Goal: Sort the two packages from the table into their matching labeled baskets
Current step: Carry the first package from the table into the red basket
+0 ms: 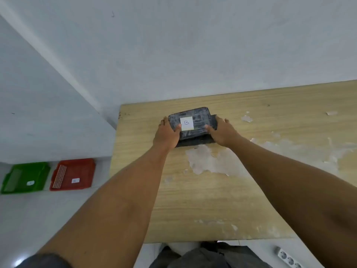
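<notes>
Wooden and pale, the table (222, 200) has worn patches where its veneer has peeled away, and it carries a stack of two dark wrapped packages near its far left corner. The upper package (190, 121) lies flat on the lower package (195, 142), which shows only as a dark strip along the near side and at the right end. A white label (186, 123) marked "B" sits on top of the upper one.

Both hands are on the stack. The left hand (168, 135) presses against the left end, fingers curled round that edge and thumb laid on top beside the label. The right hand (222, 132) does the same at the right end, fingers wrapped over the side. Neither hand is closed tight; each is cupped against the wrap. Whether they grip only the upper package or both I cannot tell.

On the floor beyond the table's left edge stand a red basket (85, 167) and, further left, a green basket (41, 169), each with a small white tag too small to read.

To do this step well, I would squeeze evenly from both ends, lift only the "B" package straight up so the lower one stays put, then check the basket tags before lowering it in, since the glossy wrap may slip.
</notes>
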